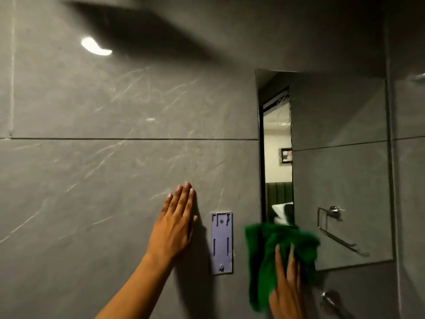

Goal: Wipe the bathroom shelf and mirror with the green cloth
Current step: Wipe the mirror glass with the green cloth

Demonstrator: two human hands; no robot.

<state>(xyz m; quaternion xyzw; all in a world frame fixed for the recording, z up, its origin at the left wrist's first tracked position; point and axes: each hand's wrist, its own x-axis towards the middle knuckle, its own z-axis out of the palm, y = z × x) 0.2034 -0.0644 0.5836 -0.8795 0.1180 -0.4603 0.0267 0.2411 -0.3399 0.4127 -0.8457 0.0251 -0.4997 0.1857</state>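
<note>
A frameless mirror (pixel 340 157) hangs on the grey tiled wall at the right. My right hand (pixel 287 286) presses the green cloth (pixel 266 256) flat against the mirror's lower left corner; the cloth hangs down over the wall below. My left hand (pixel 174 222) lies flat on the wall left of the mirror, fingers straight and close together, holding nothing. No shelf is in view.
A pale plastic wall bracket (pixel 221 242) is fixed between my two hands. The mirror reflects a doorway and a chrome towel ring (pixel 331 215). A chrome fitting (pixel 331 300) sticks out of the wall below the mirror. Grey marble-look tiles (pixel 92 169) cover the wall.
</note>
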